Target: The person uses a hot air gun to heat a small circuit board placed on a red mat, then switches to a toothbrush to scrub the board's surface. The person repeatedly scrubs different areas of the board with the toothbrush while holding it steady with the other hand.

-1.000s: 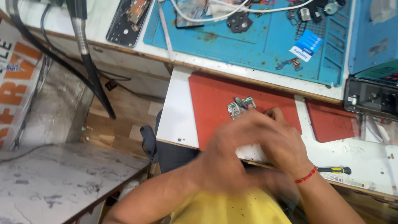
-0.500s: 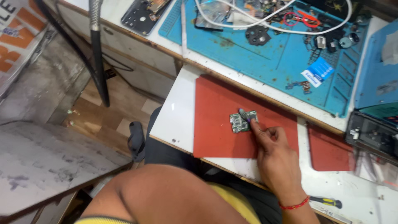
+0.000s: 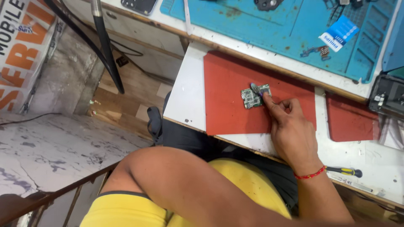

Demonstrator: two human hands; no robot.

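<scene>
Reds, blues and one green board

My small green circuit board with silver patches (image 3: 255, 96) lies on a flat red rubber mat (image 3: 229, 105) over the white tabletop (image 3: 185, 96); beyond, a stained blue work mat (image 3: 269, 31); my wrist wears a red thread band (image 3: 310, 173), my sleeve yellow.

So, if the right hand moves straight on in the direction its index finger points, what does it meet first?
The right hand already has its fingertip on the small green circuit board lying on the red mat. That board comes first; past it lies bare mat, then the blue work mat.

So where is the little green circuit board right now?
In the head view, the small green circuit board lies on the red mat, near its middle, under the right hand index fingertip, below the blue work mat.
</scene>
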